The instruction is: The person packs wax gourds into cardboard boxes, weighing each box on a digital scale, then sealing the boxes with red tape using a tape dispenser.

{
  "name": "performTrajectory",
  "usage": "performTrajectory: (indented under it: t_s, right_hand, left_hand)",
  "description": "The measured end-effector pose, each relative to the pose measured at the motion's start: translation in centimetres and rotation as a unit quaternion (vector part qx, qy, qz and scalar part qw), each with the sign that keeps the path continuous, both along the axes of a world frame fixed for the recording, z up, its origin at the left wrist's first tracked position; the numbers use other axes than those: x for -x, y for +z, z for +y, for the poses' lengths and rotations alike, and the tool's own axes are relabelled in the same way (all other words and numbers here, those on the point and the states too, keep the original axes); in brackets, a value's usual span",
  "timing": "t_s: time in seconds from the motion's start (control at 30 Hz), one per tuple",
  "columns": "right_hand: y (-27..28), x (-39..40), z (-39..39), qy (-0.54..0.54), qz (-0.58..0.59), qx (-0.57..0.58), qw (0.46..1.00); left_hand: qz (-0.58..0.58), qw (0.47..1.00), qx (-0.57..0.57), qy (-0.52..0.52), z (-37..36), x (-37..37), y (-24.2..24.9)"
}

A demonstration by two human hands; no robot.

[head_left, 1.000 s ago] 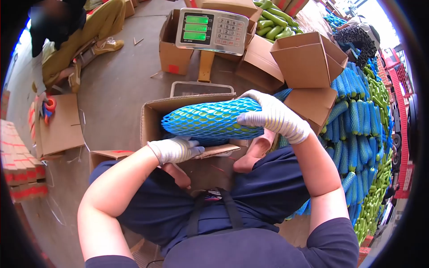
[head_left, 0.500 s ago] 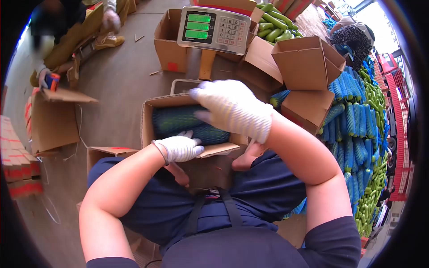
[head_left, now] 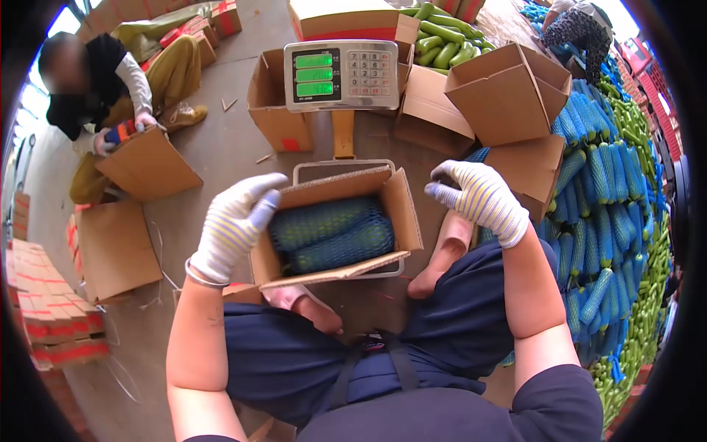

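Note:
An open cardboard box (head_left: pixel 406 210) stands on the platform of a weighing scale (head_left: pixel 342 134) between my feet. Inside lie long green vegetables (head_left: pixel 331 232) in blue net sleeves. My left hand (head_left: pixel 237 221), in a striped knit glove, is raised at the box's left edge with thumb and fingers apart. Gloved the same way, my right hand (head_left: pixel 482 197) hovers to the right of the box, fingers curved and spread from the thumb. Neither hand holds anything. Beyond the box, the scale's display (head_left: pixel 317 74) glows green above the keypad.
At right is a big heap of blue-netted vegetables (head_left: pixel 589 184) beside loose green ones (head_left: pixel 641 295). Open cartons (head_left: pixel 508 96) surround the scale. A co-worker (head_left: pixel 92 88) at upper left handles a carton (head_left: pixel 151 166) with a tape dispenser (head_left: pixel 121 132). Flattened cartons (head_left: pixel 59 295) are stacked at left.
Both hands have come off the box and its netted vegetables and moved apart, left and right. The view has shifted, and the co-worker now has the tape dispenser at a carton's top edge.

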State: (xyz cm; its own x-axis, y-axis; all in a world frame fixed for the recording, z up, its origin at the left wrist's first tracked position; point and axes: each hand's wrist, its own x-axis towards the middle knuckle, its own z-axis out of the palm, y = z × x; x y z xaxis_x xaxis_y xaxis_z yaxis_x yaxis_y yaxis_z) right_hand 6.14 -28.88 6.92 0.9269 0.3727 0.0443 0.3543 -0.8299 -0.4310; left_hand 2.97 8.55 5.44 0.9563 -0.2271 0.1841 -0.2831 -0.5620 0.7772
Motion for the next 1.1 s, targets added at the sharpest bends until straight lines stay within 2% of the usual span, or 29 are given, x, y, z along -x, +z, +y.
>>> performTrajectory:
  t_s: [0.07,0.13,0.27,0.43,0.6,0.67,0.7,0.73,0.83,0.9,0.93,1.0,1.07,1.1]
  right_hand:
    - [0.0,0.4,-0.3,0.009,0.069,0.050,0.996]
    - [-1.2,0.7,-0.9,0.034,0.073,0.111,0.991]
    - [-2.4,2.0,-1.2,0.034,0.078,0.137,0.987]
    - [-3.4,2.9,-1.3,0.060,0.058,0.114,0.990]
    - [-4.3,3.0,0.4,0.072,0.100,0.106,0.987]
    - [-3.9,2.6,1.5,0.075,0.133,0.120,0.981]
    - [-3.7,2.7,2.0,0.080,0.160,0.133,0.975]
    - [-3.6,2.9,2.3,0.074,0.163,0.134,0.975]
    - [-2.5,3.3,2.3,0.091,0.126,0.117,0.981]
    - [-0.2,4.6,1.2,0.075,0.045,0.055,0.995]
    - [1.8,5.2,0.5,0.042,0.057,0.034,0.997]
    - [3.3,7.2,-3.2,0.018,-0.034,-0.065,0.997]
    - [3.7,9.6,-8.4,-0.037,-0.075,-0.168,0.982]
    - [3.4,11.3,-10.9,-0.120,-0.056,-0.237,0.963]
  left_hand:
    - [0.029,0.993,0.096,0.066,0.9,-0.3,-0.1]
    - [0.027,0.992,0.088,0.087,1.7,-0.5,-0.6]
    - [0.035,0.994,0.058,0.082,1.3,-0.6,-1.4]
    - [0.053,0.986,-0.135,-0.076,-2.7,-0.3,-1.5]
    - [0.082,0.942,-0.235,-0.224,-7.0,-0.7,-5.4]
    - [0.063,0.934,-0.234,-0.261,-8.9,-0.8,-7.4]
    - [0.104,0.927,-0.227,-0.280,-10.0,-1.0,-7.8]
    - [0.071,0.925,-0.214,-0.307,-10.5,-1.0,-9.2]
    - [0.084,0.887,-0.351,-0.287,-13.5,-1.3,-9.4]
    - [0.145,0.847,-0.436,-0.266,-16.5,-2.5,-9.9]
    - [0.153,0.826,-0.466,-0.278,-17.1,-3.1,-11.5]
    - [0.146,0.797,-0.506,-0.297,-18.0,-3.3,-10.1]
    - [0.154,0.800,-0.501,-0.292,-17.0,-4.3,-12.3]
    - [0.155,0.801,-0.497,-0.296,-16.6,-4.6,-12.7]
